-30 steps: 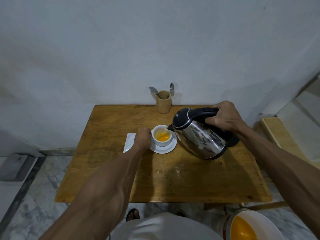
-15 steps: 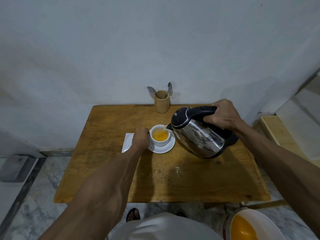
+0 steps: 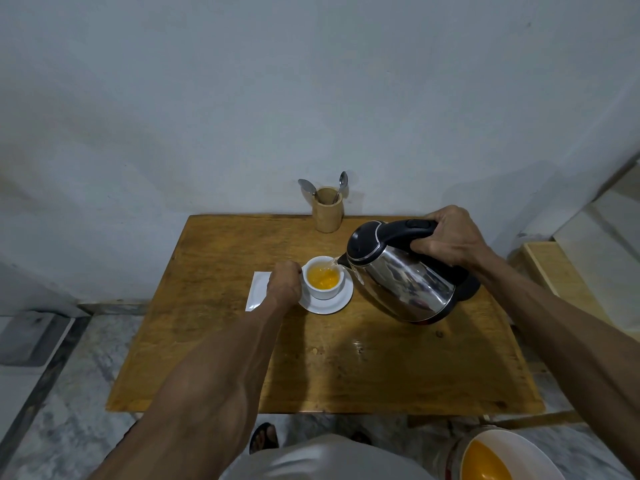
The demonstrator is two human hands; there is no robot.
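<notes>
A wooden bench [image 3: 346,368] stands against a pale wall, seen from above by the person working at it. Left of centre on the bench lies a white paper square [image 3: 257,289], partly covered by the left grip [image 3: 284,284]. That grip's fingers are curled tight against the left side of a white cup [image 3: 325,289]; the cup's handle is hidden behind the hand, so the exact hold cannot be made out. The cup stands on a white saucer [image 3: 329,305] near the middle of the bench and holds orange-yellow liquid. Behind it, at the bench's far edge by the wall, a wooden holder [image 3: 327,216] carries two spoons [image 3: 343,178]. Right of the cup, a steel kettle [image 3: 401,282] with a black lid is tilted to the left, clear of the bench, its spout just over the cup's rim, with a thin stream running into the cup. The right grip [image 3: 450,237] is wrapped fully round the kettle's black handle. At the lower right corner, on the floor, sits a white bucket [image 3: 526,445] with orange liquid inside.
</notes>
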